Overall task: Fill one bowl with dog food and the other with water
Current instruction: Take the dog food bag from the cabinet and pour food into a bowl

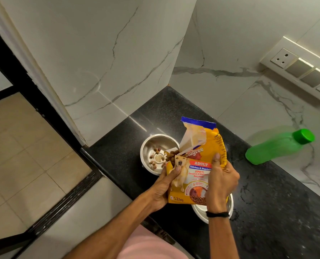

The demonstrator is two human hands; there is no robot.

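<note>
A yellow dog food bag (198,161) is tilted left over a steel bowl (151,146) on the black counter. Brown kibble spills from the bag's torn corner, and several pieces lie in the bowl's bottom. My left hand (164,187) grips the bag's lower left edge. My right hand (220,180) holds its right side. A second steel bowl (202,212) sits nearer me, mostly hidden under the bag and my right wrist. A green water bottle (278,146) with a green cap stands at the right against the wall.
The black granite counter (267,212) ends in a corner of white marble walls. A switch and socket plate (301,68) is on the right wall. The counter's left edge drops to a tiled floor (24,156).
</note>
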